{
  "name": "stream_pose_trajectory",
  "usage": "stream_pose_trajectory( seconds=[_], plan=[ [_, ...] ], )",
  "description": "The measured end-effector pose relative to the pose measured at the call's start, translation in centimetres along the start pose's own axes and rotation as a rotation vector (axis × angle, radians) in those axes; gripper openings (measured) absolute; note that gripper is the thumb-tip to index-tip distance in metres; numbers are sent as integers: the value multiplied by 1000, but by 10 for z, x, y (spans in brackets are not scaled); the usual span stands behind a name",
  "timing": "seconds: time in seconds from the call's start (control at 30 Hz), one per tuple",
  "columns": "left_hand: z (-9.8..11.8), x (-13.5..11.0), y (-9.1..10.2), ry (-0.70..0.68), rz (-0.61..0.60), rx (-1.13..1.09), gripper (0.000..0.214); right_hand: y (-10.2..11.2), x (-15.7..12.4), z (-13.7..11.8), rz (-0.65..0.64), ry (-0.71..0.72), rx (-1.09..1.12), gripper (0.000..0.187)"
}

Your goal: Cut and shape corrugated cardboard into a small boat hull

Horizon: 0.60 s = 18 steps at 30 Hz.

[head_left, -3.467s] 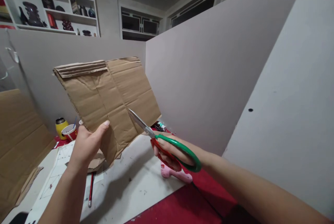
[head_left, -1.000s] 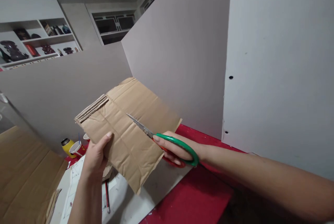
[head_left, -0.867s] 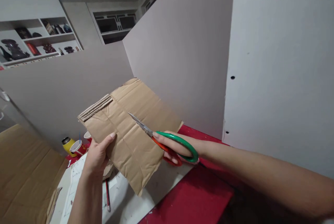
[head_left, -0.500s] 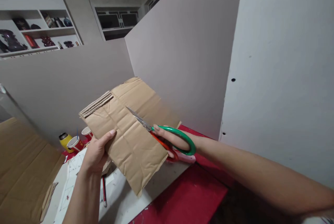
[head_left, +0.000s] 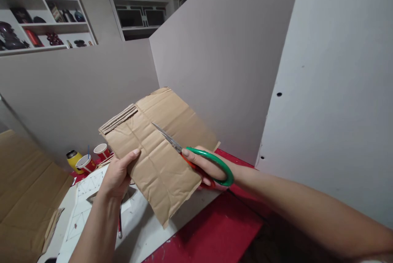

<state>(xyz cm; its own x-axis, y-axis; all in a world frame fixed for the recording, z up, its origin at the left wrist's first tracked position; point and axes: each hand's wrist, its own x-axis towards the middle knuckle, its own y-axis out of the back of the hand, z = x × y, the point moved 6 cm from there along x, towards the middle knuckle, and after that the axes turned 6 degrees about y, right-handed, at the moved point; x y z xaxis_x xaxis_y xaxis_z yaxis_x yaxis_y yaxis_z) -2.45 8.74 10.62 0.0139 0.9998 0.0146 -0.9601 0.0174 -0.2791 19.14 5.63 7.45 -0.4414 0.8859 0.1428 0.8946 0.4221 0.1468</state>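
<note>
My left hand (head_left: 118,173) grips the left edge of a creased brown cardboard sheet (head_left: 159,148), thumb on its face, holding it tilted above the table. My right hand (head_left: 205,167) is closed through the green and red handles of a pair of scissors (head_left: 190,154). The steel blades lie across the cardboard's middle, pointing up and left. Part of the red handle is hidden behind the cardboard's right edge.
A white board (head_left: 144,230) with a drawn sheet (head_left: 82,205) lies on a red tabletop (head_left: 215,234). A red pen (head_left: 119,228), two red paper cups (head_left: 92,157) and a yellow jar (head_left: 73,159) sit at left. Large cardboard (head_left: 21,189) leans far left. Grey partition panels (head_left: 221,62) close the back and right.
The cardboard has tipped from upright to a flatter tilt. The scissors have moved onto its face from the right edge, and their blades have drawn together. The view has swung.
</note>
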Motion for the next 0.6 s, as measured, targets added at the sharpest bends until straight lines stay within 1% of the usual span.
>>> stream_pose_trajectory(
  seconds=[0.13,0.3,0.4,0.6],
  plan=[
    [-4,1,-1,27,-20,2,62,3,0,2,28,4,-32,72],
    [-9,3,-2,30,-32,13,58,7,4,-3,-32,6,-65,73],
    [-10,3,-2,29,-32,6,57,5,4,-7,-47,-4,-29,73],
    [-10,2,-4,57,-45,-1,60,8,1,-2,71,-32,-13,71]
  ],
)
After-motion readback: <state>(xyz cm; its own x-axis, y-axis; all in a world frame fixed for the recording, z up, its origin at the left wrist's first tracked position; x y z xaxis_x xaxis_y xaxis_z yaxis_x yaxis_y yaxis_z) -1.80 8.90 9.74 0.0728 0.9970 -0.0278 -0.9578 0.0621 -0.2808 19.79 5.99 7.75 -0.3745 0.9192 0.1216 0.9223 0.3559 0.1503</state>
